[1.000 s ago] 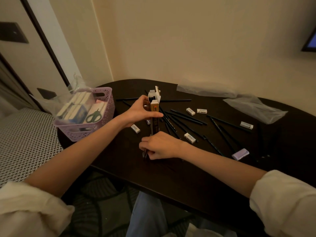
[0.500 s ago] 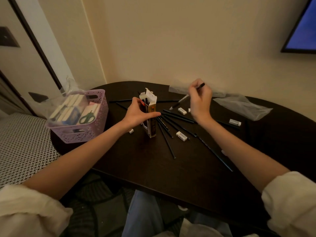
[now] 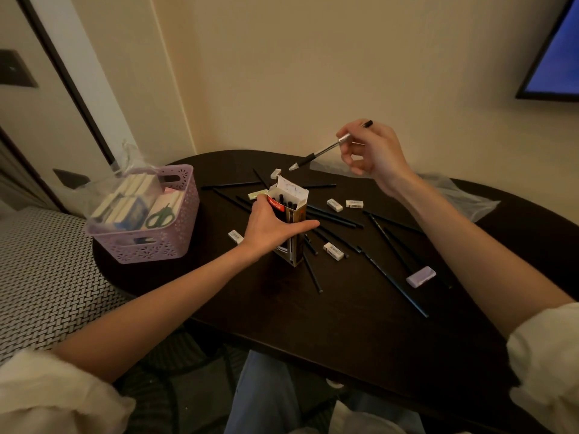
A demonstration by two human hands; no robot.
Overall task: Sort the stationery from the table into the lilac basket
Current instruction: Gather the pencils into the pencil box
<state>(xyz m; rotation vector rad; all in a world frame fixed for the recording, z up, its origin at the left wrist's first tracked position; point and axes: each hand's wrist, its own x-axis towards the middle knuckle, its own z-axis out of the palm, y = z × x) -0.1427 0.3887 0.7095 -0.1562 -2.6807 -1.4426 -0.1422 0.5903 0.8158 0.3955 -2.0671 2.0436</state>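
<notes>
1. Fingers of the right hand are pinched narrowly round the silver upper barrel of a black-gripped ballpoint pen, held in the air with its tip slanting down and away from the palm.

2. Below and beyond that tip, the left hand is wrapped about an upright cardboard pen box with a red label, thumb stretched across its near face and the other fingers curled behind. The top flap stands open and dark pen ends show inside.

3. My guess is that the step in hand is boxing the loose pens before the box goes to the basket. The next move calls for lowering the tip into the open mouth beside the pens already there, while the left hand keeps the box from tipping.

4. Around the box, thin dark pencils and small white erasers lie scattered on the dark round wooden table; a pale lilac eraser sits nearer the right forearm.

5. Well out past the left wrist stands the lilac perforated plastic basket, already holding small boxes and green-handled scissors.
</notes>
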